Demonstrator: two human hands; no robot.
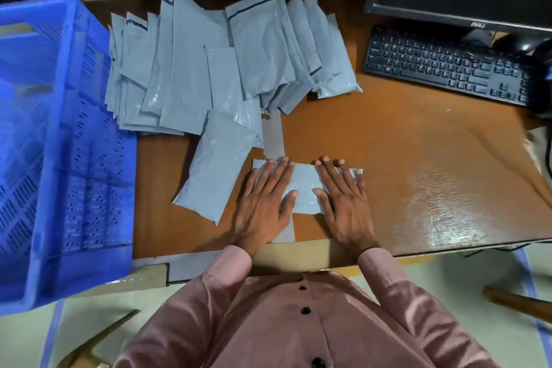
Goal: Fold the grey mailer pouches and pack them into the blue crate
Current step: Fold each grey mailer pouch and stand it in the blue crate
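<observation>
Fingers (327, 172) of both hands spread flat, pressing one folded grey pouch (304, 188) on the bench (418, 140) edge, blue crate (59, 134) left; risk: slick plastic springs open once released.

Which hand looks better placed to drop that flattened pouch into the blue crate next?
Probably the left hand: it presses flat on the pouch on the side where the blue crate stands. The right hand would have to cross over.

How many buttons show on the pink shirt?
3, in a line down the shirt's front: top button, middle button, bottom button at the picture's edge. More may lie hidden.
</observation>
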